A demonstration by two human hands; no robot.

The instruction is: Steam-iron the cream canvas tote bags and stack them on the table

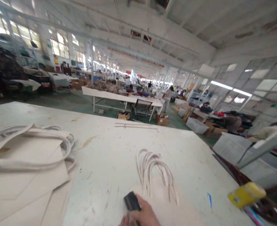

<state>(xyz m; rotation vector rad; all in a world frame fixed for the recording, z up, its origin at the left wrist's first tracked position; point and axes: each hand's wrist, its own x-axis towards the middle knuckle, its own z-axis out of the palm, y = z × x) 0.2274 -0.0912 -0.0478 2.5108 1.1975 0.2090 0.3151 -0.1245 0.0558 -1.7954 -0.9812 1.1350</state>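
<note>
While the right hand (147,216) clamps the block (132,201), a slack grip could drop it onto the bag (173,213) beside its fingers; the left hand (126,221) is too hidden to judge.

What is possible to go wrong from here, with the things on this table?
The right hand holds a dark block close to the loose straps, so it might catch one. The yellow container sits near the edge of the table; a bump could perhaps knock it off.
</note>
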